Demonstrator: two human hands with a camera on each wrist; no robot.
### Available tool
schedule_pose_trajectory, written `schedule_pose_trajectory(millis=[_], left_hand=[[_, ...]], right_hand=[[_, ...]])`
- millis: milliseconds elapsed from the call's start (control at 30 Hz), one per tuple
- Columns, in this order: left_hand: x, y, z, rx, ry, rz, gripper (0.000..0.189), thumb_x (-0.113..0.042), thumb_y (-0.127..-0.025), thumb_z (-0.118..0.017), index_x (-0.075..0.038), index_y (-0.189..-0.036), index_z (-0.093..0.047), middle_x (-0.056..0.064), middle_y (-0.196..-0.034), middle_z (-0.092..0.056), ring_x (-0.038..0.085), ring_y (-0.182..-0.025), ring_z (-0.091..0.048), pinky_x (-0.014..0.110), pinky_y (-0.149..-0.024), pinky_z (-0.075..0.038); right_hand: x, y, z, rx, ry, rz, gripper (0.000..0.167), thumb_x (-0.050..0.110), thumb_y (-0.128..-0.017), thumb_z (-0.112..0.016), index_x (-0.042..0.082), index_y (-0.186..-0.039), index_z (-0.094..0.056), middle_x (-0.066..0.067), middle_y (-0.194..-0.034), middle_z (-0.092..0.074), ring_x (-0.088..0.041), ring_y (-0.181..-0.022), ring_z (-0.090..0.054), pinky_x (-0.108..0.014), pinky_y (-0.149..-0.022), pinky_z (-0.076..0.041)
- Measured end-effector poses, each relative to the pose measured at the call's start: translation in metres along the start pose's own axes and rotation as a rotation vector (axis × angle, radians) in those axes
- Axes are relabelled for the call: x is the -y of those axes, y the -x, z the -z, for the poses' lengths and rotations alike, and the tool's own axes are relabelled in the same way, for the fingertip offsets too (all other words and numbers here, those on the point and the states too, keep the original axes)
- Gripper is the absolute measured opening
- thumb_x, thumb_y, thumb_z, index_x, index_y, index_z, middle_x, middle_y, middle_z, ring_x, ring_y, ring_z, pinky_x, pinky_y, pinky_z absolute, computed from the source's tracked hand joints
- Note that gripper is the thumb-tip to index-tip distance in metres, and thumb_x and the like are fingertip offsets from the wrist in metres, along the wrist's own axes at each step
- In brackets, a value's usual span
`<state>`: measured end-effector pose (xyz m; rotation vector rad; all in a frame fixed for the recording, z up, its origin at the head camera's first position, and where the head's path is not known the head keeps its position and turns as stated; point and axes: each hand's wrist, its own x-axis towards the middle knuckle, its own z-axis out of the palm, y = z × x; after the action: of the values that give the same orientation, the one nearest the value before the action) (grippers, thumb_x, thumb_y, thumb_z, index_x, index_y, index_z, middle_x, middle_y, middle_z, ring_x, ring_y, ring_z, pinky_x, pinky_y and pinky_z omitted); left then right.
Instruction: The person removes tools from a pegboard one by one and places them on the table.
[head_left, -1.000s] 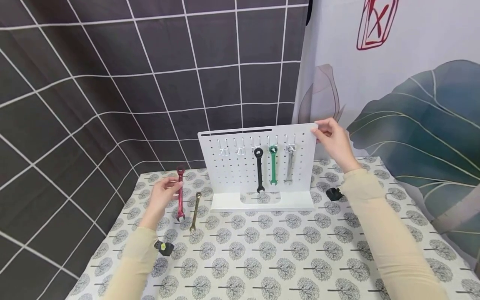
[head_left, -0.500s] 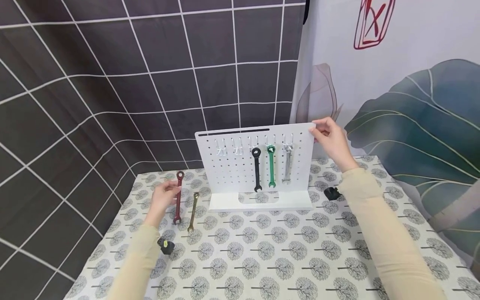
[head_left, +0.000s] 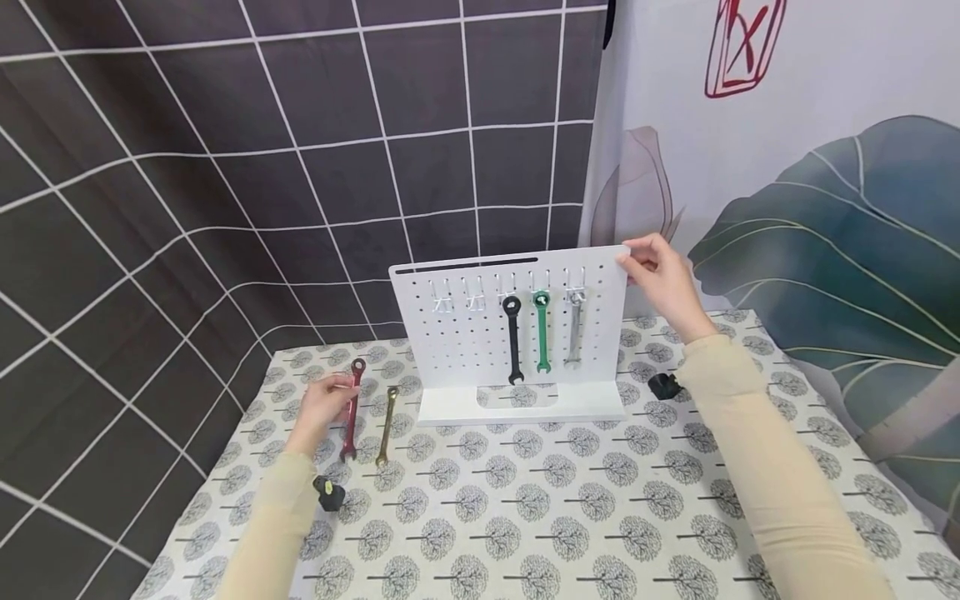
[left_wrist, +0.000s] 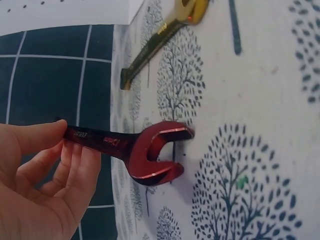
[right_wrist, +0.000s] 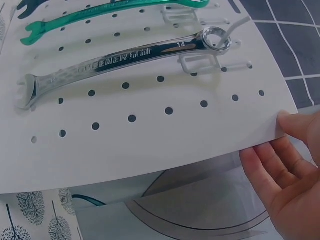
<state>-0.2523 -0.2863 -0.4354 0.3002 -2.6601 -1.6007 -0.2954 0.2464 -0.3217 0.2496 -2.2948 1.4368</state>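
My left hand (head_left: 322, 410) pinches a red combination wrench (head_left: 351, 421) between thumb and fingers; its open end points down close over the tablecloth. In the left wrist view the red wrench (left_wrist: 150, 152) shows its open jaw toward the cloth. A gold wrench (head_left: 387, 425) lies just to its right on the table. My right hand (head_left: 663, 279) grips the top right corner of a white pegboard (head_left: 450, 350), thumb in front. From its hooks hang a black wrench (head_left: 513, 342), a green wrench (head_left: 542, 333) and a silver wrench (right_wrist: 125, 60).
Two bare hooks (head_left: 475, 302) are on the board's left side. The tablecloth (head_left: 525, 517) has a tree print. Dark gridded fabric (head_left: 435, 183) hangs behind and left. Black wrist devices (head_left: 328, 493) sit by each sleeve.
My left hand has lowered the red wrench slightly toward the table and to the left. The right hand keeps its hold on the pegboard corner. The view has shifted a little.
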Motion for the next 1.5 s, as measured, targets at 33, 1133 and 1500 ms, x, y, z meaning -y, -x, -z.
schedule_pose_trajectory(millis=[33, 1133, 1500], left_hand=[[0.000, -0.001, -0.001, 0.005, -0.004, 0.000, 0.031, -0.009, -0.095, -0.065, 0.010, -0.121, -0.060, 0.007, -0.090, -0.066, 0.010, -0.067, -0.060, 0.025, -0.061, -0.057], [0.011, -0.017, -0.016, 0.080, -0.137, 0.085, 0.034, -0.010, -0.093, -0.067, 0.012, -0.119, -0.060, 0.019, -0.102, -0.067, 0.020, -0.080, -0.062, 0.034, -0.072, -0.062], [0.014, -0.019, -0.015, 0.078, -0.125, 0.097, 0.035, -0.009, -0.093, -0.068, 0.012, -0.120, -0.062, 0.011, -0.091, -0.065, 0.015, -0.073, -0.058, 0.029, -0.067, -0.060]], right_hand=[[0.000, -0.001, 0.000, -0.002, -0.001, 0.003, 0.035, 0.022, -0.102, -0.063, 0.002, -0.128, -0.053, -0.018, -0.115, -0.067, -0.009, -0.083, -0.062, -0.018, -0.077, -0.055], [0.001, -0.005, 0.004, 0.056, 0.009, -0.032, 0.038, 0.024, -0.102, -0.062, 0.001, -0.130, -0.051, -0.020, -0.118, -0.065, -0.009, -0.084, -0.064, -0.016, -0.077, -0.055], [0.007, -0.008, 0.010, 0.014, 0.124, -0.058, 0.039, 0.034, -0.098, -0.067, 0.005, -0.124, -0.061, -0.013, -0.115, -0.070, -0.005, -0.086, -0.061, -0.023, -0.077, -0.048]])
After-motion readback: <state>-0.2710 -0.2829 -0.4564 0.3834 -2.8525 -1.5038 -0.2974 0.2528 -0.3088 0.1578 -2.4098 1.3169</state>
